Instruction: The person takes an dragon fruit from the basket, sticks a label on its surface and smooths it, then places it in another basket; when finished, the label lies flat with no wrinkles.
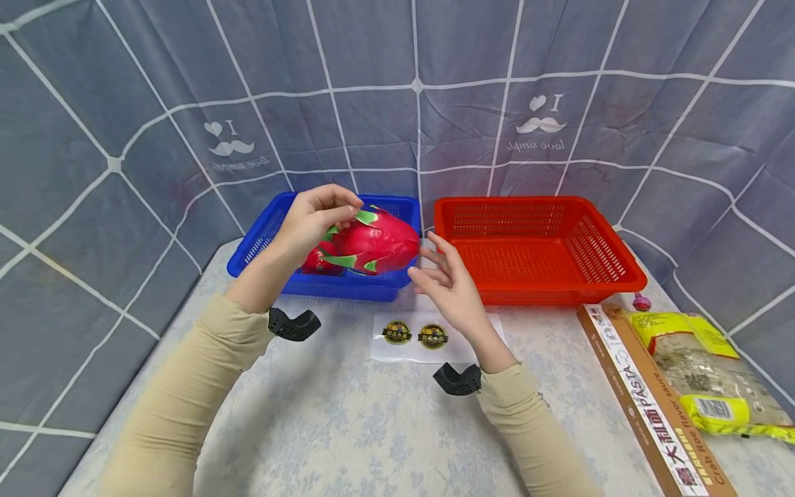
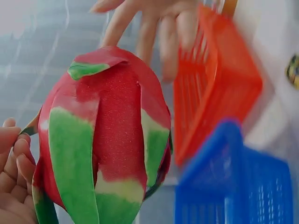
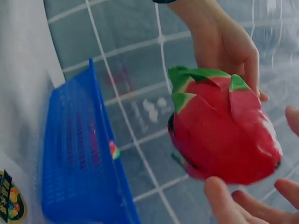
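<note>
A red dragon fruit with green-tipped scales hangs above the blue basket. My left hand pinches one of its scales between thumb and fingers, clearest in the left wrist view, where that hand is at the left edge. By the fruit's rounded end, my right hand spreads its fingers loosely. In the right wrist view a fingertip of this hand is close to the fruit; whether it touches, I cannot tell. Behind the held fruit, another red thing lies in the blue basket, partly hidden.
A red basket stands right of the blue one. Before them lies a white sheet with round fruit labels. At the right are a long pasta box and a yellow-ended bag. A grey curtain hangs behind.
</note>
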Action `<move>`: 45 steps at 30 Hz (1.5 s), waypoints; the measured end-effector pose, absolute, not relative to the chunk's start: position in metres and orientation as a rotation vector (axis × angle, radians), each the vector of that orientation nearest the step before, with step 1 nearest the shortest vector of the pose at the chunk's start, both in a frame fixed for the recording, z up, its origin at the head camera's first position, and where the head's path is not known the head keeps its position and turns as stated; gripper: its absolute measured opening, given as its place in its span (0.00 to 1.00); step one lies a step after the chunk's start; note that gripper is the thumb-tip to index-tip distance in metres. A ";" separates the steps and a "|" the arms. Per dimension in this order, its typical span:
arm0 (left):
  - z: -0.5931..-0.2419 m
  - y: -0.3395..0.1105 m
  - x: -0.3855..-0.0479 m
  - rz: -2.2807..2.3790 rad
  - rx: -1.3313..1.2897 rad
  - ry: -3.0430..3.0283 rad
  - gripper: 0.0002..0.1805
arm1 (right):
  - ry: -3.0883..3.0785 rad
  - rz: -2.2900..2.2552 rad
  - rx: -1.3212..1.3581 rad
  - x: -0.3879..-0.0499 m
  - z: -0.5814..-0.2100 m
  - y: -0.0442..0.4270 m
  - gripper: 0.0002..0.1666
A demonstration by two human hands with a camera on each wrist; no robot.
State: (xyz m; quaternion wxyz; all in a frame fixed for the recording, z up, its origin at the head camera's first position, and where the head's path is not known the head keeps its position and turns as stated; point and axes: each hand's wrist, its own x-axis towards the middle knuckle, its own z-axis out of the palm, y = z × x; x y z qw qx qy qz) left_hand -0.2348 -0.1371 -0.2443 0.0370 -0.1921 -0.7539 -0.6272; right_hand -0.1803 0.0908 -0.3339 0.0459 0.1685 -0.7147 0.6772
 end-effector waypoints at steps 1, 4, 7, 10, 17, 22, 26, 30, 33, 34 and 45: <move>-0.244 -0.134 -0.227 -1.920 -0.628 -2.320 0.05 | -2.186 2.074 0.526 -0.176 -0.332 0.094 0.40; -0.248 -0.128 -0.203 -1.909 -0.729 -2.337 0.05 | -2.206 2.077 0.546 -0.161 -0.328 0.105 0.41; -0.256 -0.125 -0.182 -1.920 -0.825 -2.358 0.07 | -2.233 2.076 0.570 -0.146 -0.331 0.115 0.38; -0.270 -0.126 -0.166 -1.919 -0.901 -2.404 0.06 | -2.225 2.146 0.629 -0.135 -0.343 0.122 0.35; -0.318 -0.122 -0.141 -1.937 -0.956 -2.435 0.03 | -2.287 2.199 0.734 -0.124 -0.381 0.136 0.33; -0.350 -0.118 -0.130 -1.967 -0.906 -2.445 0.03 | -2.374 2.282 0.776 -0.122 -0.402 0.142 0.33; -0.371 -0.116 -0.123 -1.992 -0.894 -2.473 0.03 | -2.485 2.319 0.808 -0.123 -0.415 0.147 0.34; -0.386 -0.116 -0.118 -2.039 -0.926 -2.491 0.02 | -2.546 2.322 0.865 -0.125 -0.425 0.151 0.33; -0.390 -0.118 -0.116 -2.015 -0.974 -2.513 0.02 | -2.565 2.331 0.902 -0.128 -0.428 0.153 0.33; -0.390 -0.119 -0.116 -1.992 -0.995 -2.527 0.03 | -2.578 2.332 0.908 -0.128 -0.429 0.154 0.34; -0.372 -0.138 -0.123 -1.562 -1.405 -2.783 0.09 | -2.791 2.076 1.145 -0.142 -0.405 0.171 0.30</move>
